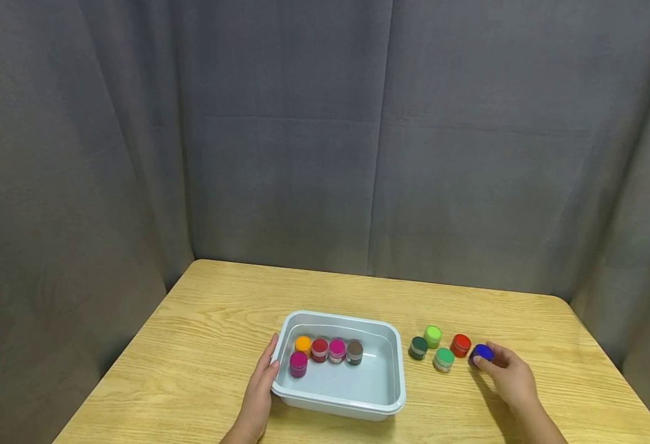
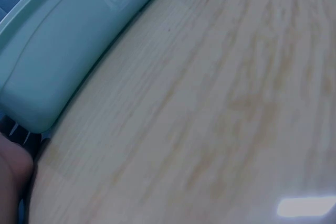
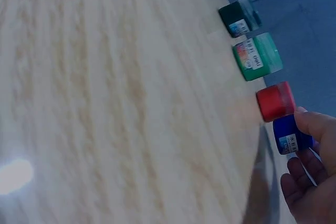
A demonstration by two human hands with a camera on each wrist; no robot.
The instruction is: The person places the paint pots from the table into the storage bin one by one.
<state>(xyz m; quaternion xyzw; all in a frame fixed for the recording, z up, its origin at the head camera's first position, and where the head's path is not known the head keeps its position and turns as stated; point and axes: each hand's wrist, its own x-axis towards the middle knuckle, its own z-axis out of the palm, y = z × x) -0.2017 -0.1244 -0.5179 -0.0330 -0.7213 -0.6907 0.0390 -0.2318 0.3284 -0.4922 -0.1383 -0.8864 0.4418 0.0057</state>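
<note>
Pale blue-grey tub, orange jar, crimson jar, brown jar, two magenta jars. Then there's a lime jar, dark green jar, mid-green jar, red jar, deep blue jar. Table's yellowish with streaky woodgrain, curtain's just grey.

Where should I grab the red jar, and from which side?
I'd pinch the red jar round its sides, probably coming down from above: it stands upright, short and round, while the mint-green jar and the blue jar are close by, left and right.

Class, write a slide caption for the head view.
Left hand touching a tray of five jars; right hand pinching a blue jar.
</note>
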